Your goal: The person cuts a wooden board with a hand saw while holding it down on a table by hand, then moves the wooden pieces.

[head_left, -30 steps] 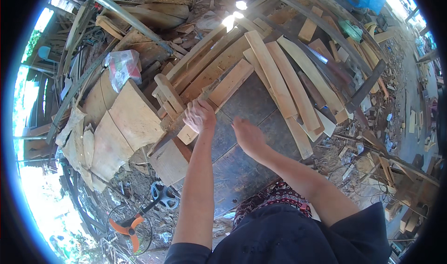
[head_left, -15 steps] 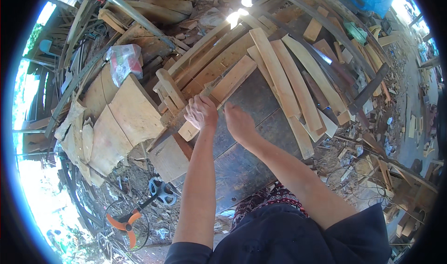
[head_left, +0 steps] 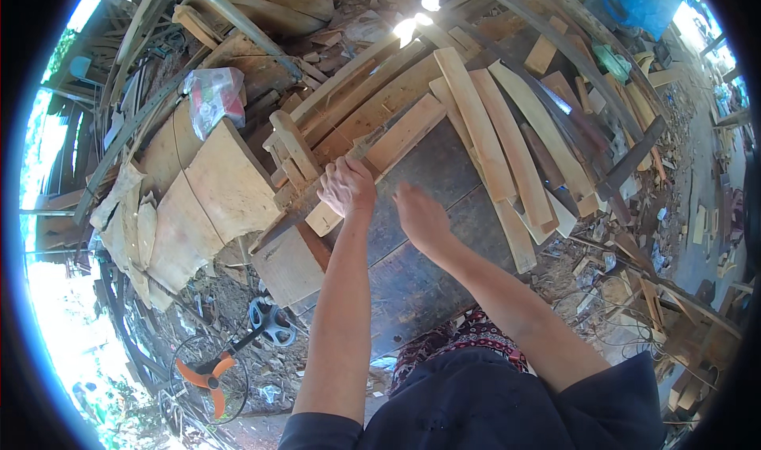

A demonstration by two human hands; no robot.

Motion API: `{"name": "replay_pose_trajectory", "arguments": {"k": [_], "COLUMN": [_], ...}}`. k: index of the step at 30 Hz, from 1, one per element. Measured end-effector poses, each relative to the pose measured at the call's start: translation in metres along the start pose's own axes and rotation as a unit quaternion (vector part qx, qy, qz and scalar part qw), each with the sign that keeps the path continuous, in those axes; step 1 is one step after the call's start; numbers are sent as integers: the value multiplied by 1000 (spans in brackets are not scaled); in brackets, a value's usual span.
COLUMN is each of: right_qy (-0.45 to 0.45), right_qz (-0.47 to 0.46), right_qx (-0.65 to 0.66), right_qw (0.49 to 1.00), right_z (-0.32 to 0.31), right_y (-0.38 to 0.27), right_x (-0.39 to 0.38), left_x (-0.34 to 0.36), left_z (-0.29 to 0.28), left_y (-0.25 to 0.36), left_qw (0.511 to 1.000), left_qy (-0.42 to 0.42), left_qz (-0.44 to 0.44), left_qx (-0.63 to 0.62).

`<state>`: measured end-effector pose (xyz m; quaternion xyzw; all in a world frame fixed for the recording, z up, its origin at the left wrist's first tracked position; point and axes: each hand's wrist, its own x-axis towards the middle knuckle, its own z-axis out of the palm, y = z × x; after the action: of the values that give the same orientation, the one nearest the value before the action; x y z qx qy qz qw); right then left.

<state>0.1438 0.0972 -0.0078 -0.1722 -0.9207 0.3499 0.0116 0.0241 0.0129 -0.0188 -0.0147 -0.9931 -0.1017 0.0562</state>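
Observation:
My left hand (head_left: 347, 187) is closed over a pale wooden board (head_left: 408, 137), which lies slanting across the dark worktop (head_left: 420, 268). Its fingers curl over the board's far edge. A rough, narrow strip of wood (head_left: 361, 145) runs along that edge and passes beneath the fingers. To the right, apart from the board, my right hand (head_left: 422, 220) hovers above the worktop with its fingers drawn together. Whatever it may pinch is too small or hidden to make out.
Several long, slightly curved wooden slats (head_left: 507, 149) lie fanned out at the right. A torn pale sheet (head_left: 210, 200) with a plastic bag (head_left: 214, 97) on it is at the left. A fan with orange blades (head_left: 212, 382) stands lower left. Scrap wood litters the ground.
My right hand has drawn back slightly to the right and nearer, away from the board's edge. My left hand keeps its hold on the board. The view has shifted a little.

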Motion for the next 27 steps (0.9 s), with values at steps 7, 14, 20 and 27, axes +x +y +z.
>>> {"name": "replay_pose_trajectory", "arguments": {"k": [7, 14, 20, 27], "right_qy": [-30, -10, -6, -8], "right_qz": [54, 8, 34, -2], "right_qx": [-22, 0, -18, -3], "right_qw": [998, 1000, 999, 1000], "right_z": [-11, -1, -5, -12], "right_y": [7, 2, -3, -7], "right_x": [-16, -23, -4, -29], "left_x": [-2, 1, -2, -2], "left_z": [-3, 0, -11, -15], "left_y": [8, -7, 6, -6], "left_qw": [1000, 999, 999, 998], "left_qy": [9, 39, 35, 9], "left_qz": [20, -10, 3, -29], "left_qx": [-12, -2, -42, -49]}}
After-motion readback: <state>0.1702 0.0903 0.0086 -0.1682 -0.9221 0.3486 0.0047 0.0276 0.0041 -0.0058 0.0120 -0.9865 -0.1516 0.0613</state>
